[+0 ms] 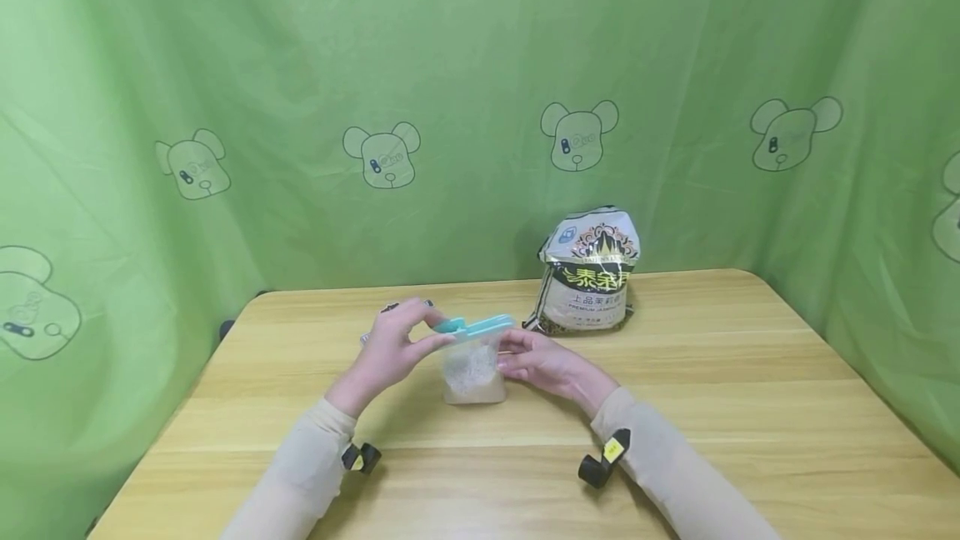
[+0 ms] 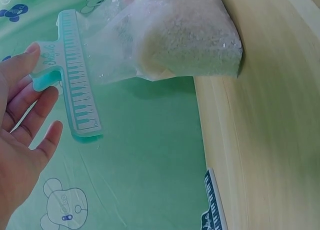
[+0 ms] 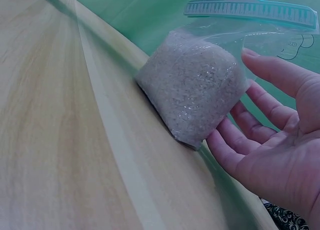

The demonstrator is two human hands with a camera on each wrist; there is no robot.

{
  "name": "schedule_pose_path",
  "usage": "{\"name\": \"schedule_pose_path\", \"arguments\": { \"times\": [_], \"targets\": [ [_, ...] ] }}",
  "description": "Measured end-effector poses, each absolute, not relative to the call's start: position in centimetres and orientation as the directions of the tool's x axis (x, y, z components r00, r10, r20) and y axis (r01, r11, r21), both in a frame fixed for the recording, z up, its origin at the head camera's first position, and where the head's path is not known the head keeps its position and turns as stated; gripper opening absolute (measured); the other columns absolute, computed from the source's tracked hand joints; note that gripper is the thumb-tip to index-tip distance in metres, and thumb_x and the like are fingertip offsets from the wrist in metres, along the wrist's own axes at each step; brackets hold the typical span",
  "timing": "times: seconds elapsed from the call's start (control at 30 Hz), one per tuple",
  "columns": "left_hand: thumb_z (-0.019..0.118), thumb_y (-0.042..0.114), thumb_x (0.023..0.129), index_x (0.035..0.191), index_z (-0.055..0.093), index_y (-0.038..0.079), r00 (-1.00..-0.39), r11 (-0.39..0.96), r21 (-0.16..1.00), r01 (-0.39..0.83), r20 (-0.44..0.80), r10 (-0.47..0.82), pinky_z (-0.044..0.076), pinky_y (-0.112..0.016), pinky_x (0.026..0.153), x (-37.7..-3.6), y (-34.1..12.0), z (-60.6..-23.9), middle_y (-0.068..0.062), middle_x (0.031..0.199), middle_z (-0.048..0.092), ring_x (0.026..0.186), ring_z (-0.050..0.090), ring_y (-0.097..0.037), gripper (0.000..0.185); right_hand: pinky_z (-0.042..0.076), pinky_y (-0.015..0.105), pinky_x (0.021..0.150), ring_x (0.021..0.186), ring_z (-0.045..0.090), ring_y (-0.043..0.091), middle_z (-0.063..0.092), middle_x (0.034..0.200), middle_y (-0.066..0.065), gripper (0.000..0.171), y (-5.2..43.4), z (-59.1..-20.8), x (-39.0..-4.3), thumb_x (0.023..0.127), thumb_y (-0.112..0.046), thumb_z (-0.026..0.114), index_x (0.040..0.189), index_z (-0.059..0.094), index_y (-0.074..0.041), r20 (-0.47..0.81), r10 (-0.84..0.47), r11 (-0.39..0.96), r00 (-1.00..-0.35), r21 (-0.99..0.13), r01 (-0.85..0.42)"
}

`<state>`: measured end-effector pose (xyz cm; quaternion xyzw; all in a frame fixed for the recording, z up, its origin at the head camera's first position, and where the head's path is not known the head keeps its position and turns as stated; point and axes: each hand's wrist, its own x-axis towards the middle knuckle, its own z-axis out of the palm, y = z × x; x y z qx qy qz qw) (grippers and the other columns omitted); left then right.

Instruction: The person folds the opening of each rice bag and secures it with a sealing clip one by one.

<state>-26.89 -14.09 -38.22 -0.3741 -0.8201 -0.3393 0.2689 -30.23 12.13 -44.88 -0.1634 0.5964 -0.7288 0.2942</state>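
A clear plastic bag of white rice [image 1: 474, 377] stands upright on the table in the head view. Across its top lies a turquoise sealing clip [image 2: 77, 75] printed with piano keys. My left hand [image 1: 393, 348] pinches the clip's handle between thumb and fingers, as the left wrist view shows. On the other side, my right hand [image 1: 543, 363] touches the edge of the bag, its fingers loosely bent along the side and the thumb [image 3: 275, 70] near the plastic below the clip. Rice [image 3: 190, 85] fills the lower part of the bag.
Behind and to the right stands a large printed rice sack [image 1: 588, 282]. A second, dark clip with piano keys [image 2: 214, 202] lies on the table past my left hand, mostly hidden in the head view. Green curtains [image 1: 480, 215] enclose the wooden table [image 1: 720, 407].
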Motion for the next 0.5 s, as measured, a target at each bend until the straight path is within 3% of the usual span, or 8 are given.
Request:
{"name": "schedule_pose_path", "arguments": {
  "times": [0.5],
  "targets": [
    [0.079,0.017,0.079,0.091,0.068,0.007,-0.550,0.472,0.342,0.813,0.719,0.426,0.057,-0.031,0.080,-26.57,-13.23,-38.22,-0.003,0.087,0.070,0.086,0.065,-0.016,0.019,0.045,0.040,0.108,0.114,0.059,0.016,0.060,0.129,0.003,0.069,12.17,-45.17,-30.45,0.082,-0.003,0.070,0.142,0.037,0.002,-0.122,-0.618,-0.091,-0.777,-0.970,0.225]
  ]
}}
